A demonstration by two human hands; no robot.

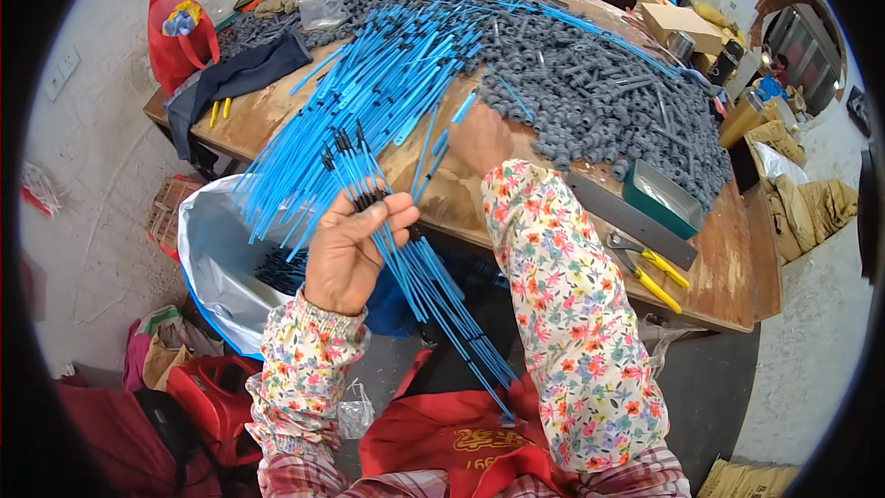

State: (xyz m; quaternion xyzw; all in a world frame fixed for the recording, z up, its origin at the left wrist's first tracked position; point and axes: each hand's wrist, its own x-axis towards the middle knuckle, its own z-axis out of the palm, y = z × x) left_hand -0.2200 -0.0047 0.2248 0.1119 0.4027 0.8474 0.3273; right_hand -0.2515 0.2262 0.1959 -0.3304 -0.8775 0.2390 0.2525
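My left hand (pixel 348 244) is closed around a bundle of thin blue plastic rods with black tips (pixel 419 281); the bundle slants down over the table edge toward my lap. My right hand (pixel 479 136) reaches onto the wooden table (pixel 728 277) and pinches a single blue rod (pixel 441 143) at the edge of a big fan of loose blue rods (pixel 378 83). Just beyond that hand lies a wide heap of small grey plastic parts (pixel 599 97). Both forearms wear flowered sleeves.
Yellow-handled pliers (pixel 650 267) and a green metal tray (pixel 662 198) sit at the near right table edge. A white sack (pixel 217 258) stands open below the table on the left. A red bag (pixel 175 32) and dark cloth (pixel 235 78) lie far left. Another person sits across the table.
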